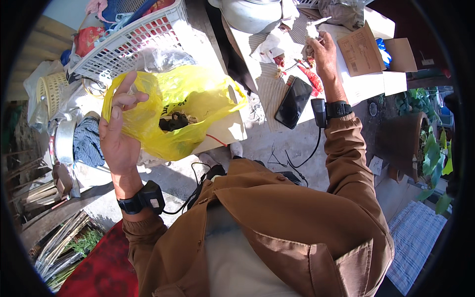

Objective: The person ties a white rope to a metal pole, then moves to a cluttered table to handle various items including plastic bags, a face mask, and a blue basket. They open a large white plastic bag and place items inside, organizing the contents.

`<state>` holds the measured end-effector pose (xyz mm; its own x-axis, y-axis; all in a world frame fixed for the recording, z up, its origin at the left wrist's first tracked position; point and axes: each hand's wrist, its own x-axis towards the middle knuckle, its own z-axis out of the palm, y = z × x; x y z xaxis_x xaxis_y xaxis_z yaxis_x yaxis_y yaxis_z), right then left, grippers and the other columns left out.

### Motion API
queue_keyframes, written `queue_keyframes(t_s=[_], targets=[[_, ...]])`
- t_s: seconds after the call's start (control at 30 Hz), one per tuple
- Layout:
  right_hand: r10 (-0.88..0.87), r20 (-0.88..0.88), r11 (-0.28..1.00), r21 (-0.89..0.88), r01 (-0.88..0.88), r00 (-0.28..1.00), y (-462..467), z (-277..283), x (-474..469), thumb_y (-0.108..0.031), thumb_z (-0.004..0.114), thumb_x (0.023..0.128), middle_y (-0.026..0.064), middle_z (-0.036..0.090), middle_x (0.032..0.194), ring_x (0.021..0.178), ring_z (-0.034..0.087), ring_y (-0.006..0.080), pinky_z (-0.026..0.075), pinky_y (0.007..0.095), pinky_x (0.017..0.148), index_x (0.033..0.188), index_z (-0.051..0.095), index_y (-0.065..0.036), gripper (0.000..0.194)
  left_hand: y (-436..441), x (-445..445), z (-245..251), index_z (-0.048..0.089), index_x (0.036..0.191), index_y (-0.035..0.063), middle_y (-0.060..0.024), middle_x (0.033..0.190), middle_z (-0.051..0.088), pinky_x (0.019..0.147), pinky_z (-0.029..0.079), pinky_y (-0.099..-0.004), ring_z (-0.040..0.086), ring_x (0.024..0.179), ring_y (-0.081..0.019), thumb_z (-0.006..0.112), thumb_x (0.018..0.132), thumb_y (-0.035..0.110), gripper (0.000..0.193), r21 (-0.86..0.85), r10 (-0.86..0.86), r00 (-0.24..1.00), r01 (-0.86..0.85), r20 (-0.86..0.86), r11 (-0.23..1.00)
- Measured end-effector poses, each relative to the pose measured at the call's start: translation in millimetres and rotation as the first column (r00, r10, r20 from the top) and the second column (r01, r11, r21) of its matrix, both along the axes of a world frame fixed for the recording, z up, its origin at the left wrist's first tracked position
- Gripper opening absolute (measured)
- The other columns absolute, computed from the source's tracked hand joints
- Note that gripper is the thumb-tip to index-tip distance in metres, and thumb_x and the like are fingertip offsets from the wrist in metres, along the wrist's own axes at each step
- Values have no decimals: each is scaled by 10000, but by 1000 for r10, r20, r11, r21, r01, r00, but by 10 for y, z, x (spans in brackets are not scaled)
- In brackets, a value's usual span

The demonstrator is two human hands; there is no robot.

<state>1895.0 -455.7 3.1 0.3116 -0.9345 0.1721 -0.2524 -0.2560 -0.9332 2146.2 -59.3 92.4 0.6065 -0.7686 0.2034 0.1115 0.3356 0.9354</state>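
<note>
My left hand [120,137] is at the left edge of a yellow plastic bag [170,143], its fingers hooked through a handle. The bag's mouth gapes, and dark, crumpled contents [173,121] show inside. On the right, my right hand [323,52] pinches a whitish, crumpled thing [312,31] too small to identify. Just below that hand lie dried red chili peppers [311,78] on cardboard, beside a black smartphone [293,103]. White crumpled tissue [272,46] with reddish bits on it rests left of the hand.
A white plastic basket [130,46] of cloths stands behind the bag. At the back is a metal pot [254,15]. An open cardboard box [362,50] with something blue sits at right, near a large planter [400,141]. Cables [315,152] hang from both wrist devices.
</note>
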Motion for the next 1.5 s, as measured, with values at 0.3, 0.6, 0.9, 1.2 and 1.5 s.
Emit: queue_keyframes(t_s=[0.3,0.6,0.9,1.2,1.5], targets=[[954,-233,233,171,-957,191,1576,285,618,-265,688,871,154,608,1209,812,618,177,507,322,751,1437,407,-137,645,-436,-112,92,571,1128,-13,-259,1424,411,1109,290,-434,383,1353,-270,371,1029,267,358,-151,-258,966,256,7,955],[710,-616,518,129,-845,342,1151,438,151,-197,636,895,138,669,1015,925,642,322,509,390,808,1063,659,-14,249,-435,19,332,577,1140,12,-292,1407,411,1101,339,-460,513,1253,-281,343,1037,260,356,-196,-242,958,269,152,943],[55,-390,703,-639,-313,919,196,1512,-412,-138,615,919,128,635,1127,997,641,284,533,347,872,1167,629,-81,255,-1176,-50,688,612,1134,-39,-288,1340,482,1083,346,-453,524,1215,-310,451,992,178,306,-262,-328,887,418,325,870],[-338,-187,250,-963,-104,922,-143,1731,-638,11,590,739,130,555,844,804,580,281,468,363,743,959,625,-47,230,-1687,-376,478,621,1189,38,-53,1121,664,956,420,-310,572,1070,-112,590,949,190,286,23,-174,950,174,259,985],[-192,-612,698,-635,-332,767,-198,1239,-924,-189,640,919,133,571,1285,1158,588,302,538,384,922,1252,617,-118,341,-1314,-277,-215,529,1256,-25,-107,1179,605,915,470,-328,585,1080,-185,554,947,174,368,330,-350,932,360,-91,873]])
